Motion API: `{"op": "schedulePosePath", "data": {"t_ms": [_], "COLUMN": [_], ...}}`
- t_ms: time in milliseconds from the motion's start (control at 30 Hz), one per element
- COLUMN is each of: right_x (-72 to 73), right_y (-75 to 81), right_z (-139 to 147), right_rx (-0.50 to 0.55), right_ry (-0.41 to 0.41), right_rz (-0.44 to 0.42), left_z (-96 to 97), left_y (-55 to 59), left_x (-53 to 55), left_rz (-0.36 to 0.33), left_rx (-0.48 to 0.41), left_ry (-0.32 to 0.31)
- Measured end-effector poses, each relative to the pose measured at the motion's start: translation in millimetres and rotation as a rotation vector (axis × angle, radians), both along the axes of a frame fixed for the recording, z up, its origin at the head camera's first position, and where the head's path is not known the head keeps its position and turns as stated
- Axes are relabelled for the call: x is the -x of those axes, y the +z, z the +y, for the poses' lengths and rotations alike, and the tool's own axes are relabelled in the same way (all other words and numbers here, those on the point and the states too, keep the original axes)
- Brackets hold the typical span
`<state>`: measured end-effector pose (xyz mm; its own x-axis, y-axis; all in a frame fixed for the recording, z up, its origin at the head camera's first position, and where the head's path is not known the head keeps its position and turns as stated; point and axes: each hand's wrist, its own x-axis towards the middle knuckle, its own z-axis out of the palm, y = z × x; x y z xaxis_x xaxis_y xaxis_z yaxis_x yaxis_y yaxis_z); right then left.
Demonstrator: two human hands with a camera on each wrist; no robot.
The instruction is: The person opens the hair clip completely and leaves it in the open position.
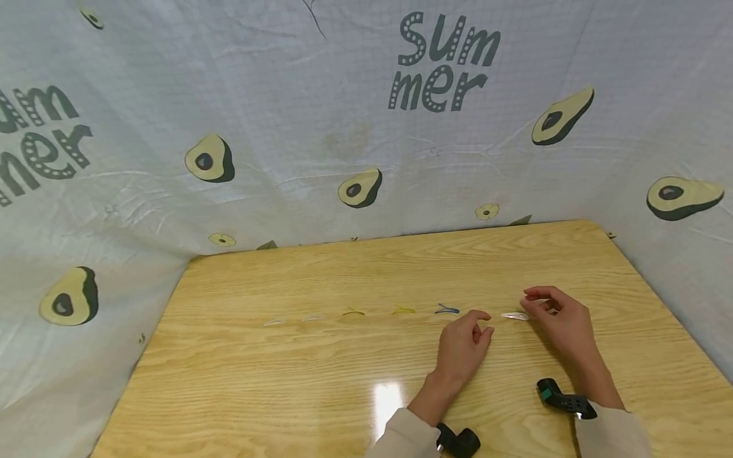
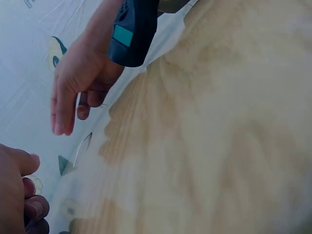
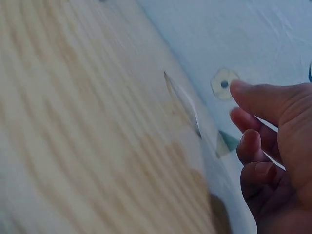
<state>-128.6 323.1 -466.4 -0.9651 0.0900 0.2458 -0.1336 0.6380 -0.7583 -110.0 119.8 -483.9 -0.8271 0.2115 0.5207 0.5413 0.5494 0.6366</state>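
Observation:
A pale, shiny hair clip [image 1: 515, 316] lies on the table between the two hands. The right hand [image 1: 564, 323] hovers beside its right end, fingers loosely bent; in the right wrist view, the hand [image 3: 282, 151] is apart from the hair clip [image 3: 184, 104] and holds nothing visible. To the clip's left is the left hand [image 1: 462, 346], also with loosely bent fingers and nothing visible in its grasp. Left of that hand lies a blue hair clip [image 1: 446, 310], its two arms spread apart. The left wrist view catches only part of the left hand [image 2: 19, 187].
Further left, in the same row, lie two yellow hair clips, one [image 1: 403, 310] nearer the blue one and another [image 1: 353, 312], then two whitish clips [image 1: 313, 317]. The wooden table [image 1: 258, 381] ends at a white cloth [image 1: 286, 140] printed with avocados, behind and at the sides.

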Motion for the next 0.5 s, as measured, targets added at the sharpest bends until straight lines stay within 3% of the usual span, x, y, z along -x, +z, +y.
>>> {"op": "schedulePosePath", "data": {"t_ms": [133, 333, 500], "right_x": [-0.8, 1.6, 0.9], "right_y": [-9.0, -15.6, -15.4], "right_z": [11.6, 14.3, 17.3], "right_rx": [0.003, -0.013, -0.056], "right_ry": [-0.010, 0.042, 0.053], "right_rz": [-0.058, -0.073, -0.081], "left_z": [9.5, 16.3, 22.0], "left_y": [-0.7, 0.7, 1.0], "left_x": [2.3, 8.9, 11.7], "left_rz": [-0.071, -0.129, -0.160], "left_rx": [0.044, 0.211, 0.276], "left_ry": [0.031, 0.172, 0.189]}}
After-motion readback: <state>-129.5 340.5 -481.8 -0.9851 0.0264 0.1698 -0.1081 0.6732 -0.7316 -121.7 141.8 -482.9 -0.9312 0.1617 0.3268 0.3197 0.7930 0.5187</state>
